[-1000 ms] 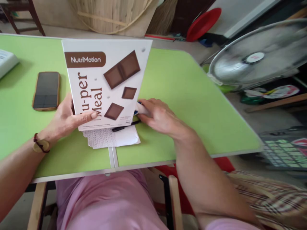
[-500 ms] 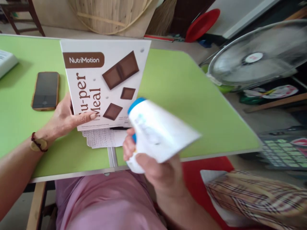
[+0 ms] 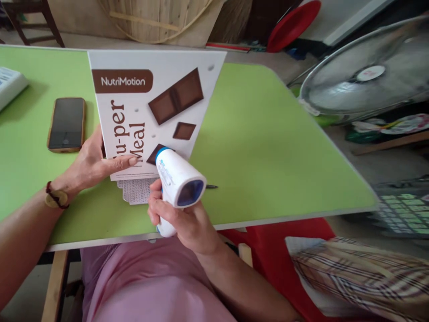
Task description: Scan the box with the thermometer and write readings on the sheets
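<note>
My left hand point(image 3: 95, 161) grips the lower left side of a white box point(image 3: 182, 134) printed with chocolate pieces, its thumb over the front and its fingers hidden behind. The box stands tilted above the green table. In my right hand point(image 3: 181, 219) is a white and blue infrared thermometer point(image 3: 177, 176), held by its handle. Its blue-ringed front end points toward the lower part of the box, and its dark screen faces me. Whether it touches the box I cannot tell. A handwritten paper point(image 3: 136, 191) lies under the box, and the tip of a dark pen point(image 3: 212, 186) shows beyond the thermometer.
On the green table point(image 3: 275, 147) a phone point(image 3: 67, 124) in a brown case lies left of the box. A white object point(image 3: 11, 87) sits at the far left edge. A fan point(image 3: 368, 71) stands off to the right, above a red stool point(image 3: 268, 250) and checked cloth point(image 3: 365, 273).
My right hand has moved left and turned the thermometer, so its screen now faces me and its front end overlaps the box. My left hand still holds the box.
</note>
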`<control>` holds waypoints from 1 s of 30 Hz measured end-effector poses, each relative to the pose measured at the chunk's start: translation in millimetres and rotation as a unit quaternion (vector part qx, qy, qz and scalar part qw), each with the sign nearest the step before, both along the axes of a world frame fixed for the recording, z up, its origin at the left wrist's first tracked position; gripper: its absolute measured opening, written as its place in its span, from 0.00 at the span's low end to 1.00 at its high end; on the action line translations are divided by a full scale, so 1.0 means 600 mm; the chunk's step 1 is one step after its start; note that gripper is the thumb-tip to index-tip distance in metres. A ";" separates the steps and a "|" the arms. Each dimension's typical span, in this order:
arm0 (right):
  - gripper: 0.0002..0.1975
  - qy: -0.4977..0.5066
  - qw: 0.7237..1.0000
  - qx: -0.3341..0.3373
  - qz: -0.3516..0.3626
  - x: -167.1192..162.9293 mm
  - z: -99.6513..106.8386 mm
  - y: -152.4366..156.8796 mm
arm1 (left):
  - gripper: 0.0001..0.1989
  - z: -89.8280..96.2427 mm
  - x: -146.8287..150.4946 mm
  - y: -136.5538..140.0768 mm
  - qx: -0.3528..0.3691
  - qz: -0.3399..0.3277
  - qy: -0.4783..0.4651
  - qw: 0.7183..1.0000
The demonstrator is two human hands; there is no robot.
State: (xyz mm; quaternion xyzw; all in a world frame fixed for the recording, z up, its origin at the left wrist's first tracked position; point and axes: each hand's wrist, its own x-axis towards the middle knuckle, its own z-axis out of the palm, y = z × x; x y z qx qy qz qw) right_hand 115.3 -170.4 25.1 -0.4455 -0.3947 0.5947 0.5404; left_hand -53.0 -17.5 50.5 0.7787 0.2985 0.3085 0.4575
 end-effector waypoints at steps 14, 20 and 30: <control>0.07 -0.049 0.999 0.013 -0.019 -0.013 0.008 0.005 | 0.25 0.001 0.000 -0.001 0.010 0.000 0.010 1.000; 0.07 -0.059 0.998 0.010 -0.012 -0.012 0.007 0.004 | 0.23 -0.002 -0.002 0.001 0.005 -0.008 0.014 1.000; 0.13 -0.048 0.999 0.015 -0.008 -0.014 0.006 0.005 | 0.24 0.000 0.002 0.004 -0.013 -0.028 -0.025 0.999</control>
